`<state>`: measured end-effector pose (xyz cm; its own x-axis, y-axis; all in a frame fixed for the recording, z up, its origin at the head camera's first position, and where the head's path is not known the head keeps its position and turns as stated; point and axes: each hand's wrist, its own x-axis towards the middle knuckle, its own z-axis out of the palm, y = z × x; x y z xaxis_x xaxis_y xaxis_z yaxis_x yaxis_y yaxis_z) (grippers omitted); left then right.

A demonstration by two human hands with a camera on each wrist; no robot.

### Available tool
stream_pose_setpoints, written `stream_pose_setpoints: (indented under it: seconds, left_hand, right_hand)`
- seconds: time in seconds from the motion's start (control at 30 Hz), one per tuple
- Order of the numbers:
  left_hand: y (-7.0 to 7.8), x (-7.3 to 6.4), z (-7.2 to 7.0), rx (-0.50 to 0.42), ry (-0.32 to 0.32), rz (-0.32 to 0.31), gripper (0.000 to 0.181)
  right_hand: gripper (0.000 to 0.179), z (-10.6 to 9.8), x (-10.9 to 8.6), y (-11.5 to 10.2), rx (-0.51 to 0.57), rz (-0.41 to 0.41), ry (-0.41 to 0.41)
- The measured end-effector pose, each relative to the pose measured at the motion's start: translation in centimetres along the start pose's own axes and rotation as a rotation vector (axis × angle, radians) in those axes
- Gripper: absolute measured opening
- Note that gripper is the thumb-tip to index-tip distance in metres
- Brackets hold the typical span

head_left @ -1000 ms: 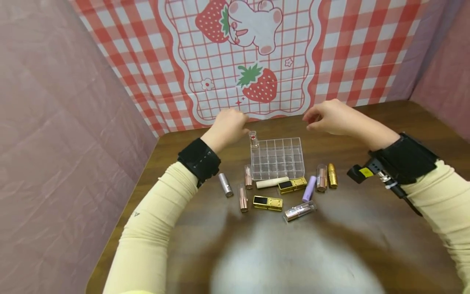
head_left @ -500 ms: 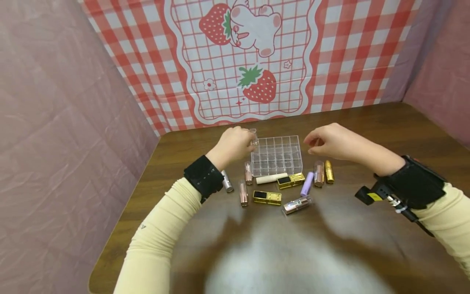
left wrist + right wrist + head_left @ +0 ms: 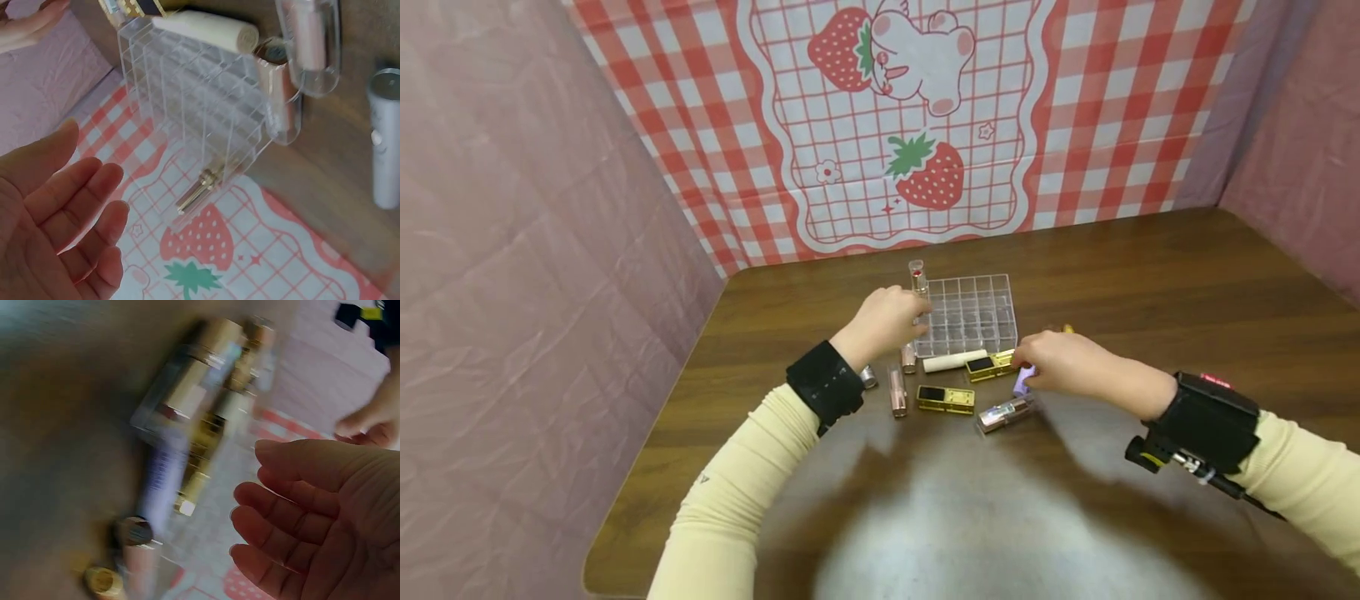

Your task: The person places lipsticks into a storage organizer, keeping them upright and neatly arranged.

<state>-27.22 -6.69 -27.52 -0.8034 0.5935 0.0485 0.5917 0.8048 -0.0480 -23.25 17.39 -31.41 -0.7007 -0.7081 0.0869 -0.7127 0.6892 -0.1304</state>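
In the head view my left hand hovers by the left edge of a clear compartment organizer, and its loosely bent fingers hold nothing in the left wrist view. One lipstick with a clear cap stands upright in the organizer's back left corner. My right hand is over the lipsticks at the right, its fingertips close to a purple tube. The right wrist view, blurred, shows that hand's fingers parted from the thumb with nothing between them. The hand hides most of the gold bullet-shaped lipstick and the rose-gold one beside it.
Before the organizer lie a cream tube, two gold-and-black lipsticks and a clear-cased lipstick. Rose-gold lipsticks and a silver tube lie to the left. A checked strawberry cloth hangs behind the wooden table.
My right hand has come down and nearer, from beside the organizer to over the lipsticks at the right. My left hand has moved slightly right and nearer, away from the standing lipstick.
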Motion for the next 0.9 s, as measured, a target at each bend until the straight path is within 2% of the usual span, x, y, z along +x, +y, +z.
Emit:
stream_pose_setpoints:
  seconds: [0.27, 0.43, 0.7, 0.9]
  left_hand:
    - [0.4, 0.1, 1.6, -0.036, -0.101, 0.036, 0.029]
    - [0.5, 0.1, 2.3, -0.049, -0.107, 0.045, 0.03]
    - [0.3, 0.1, 2.6, -0.036, -0.094, 0.045, 0.033]
    - [0.1, 0.0, 2.8, -0.037, -0.092, 0.049, 0.031]
  right_hand:
    - [0.015, 2.3, -0.9, 0.5, -0.054, -0.079, -0.03]
    - [0.02, 2.9, -1.0, 0.6, -0.061, -0.083, -0.049]
    - [0.02, 3.5, -1.1, 0.7, -0.1, -0.077, -0.066]
    - [0.019, 3.6, -1.1, 0.6, -0.091, -0.062, -0.073]
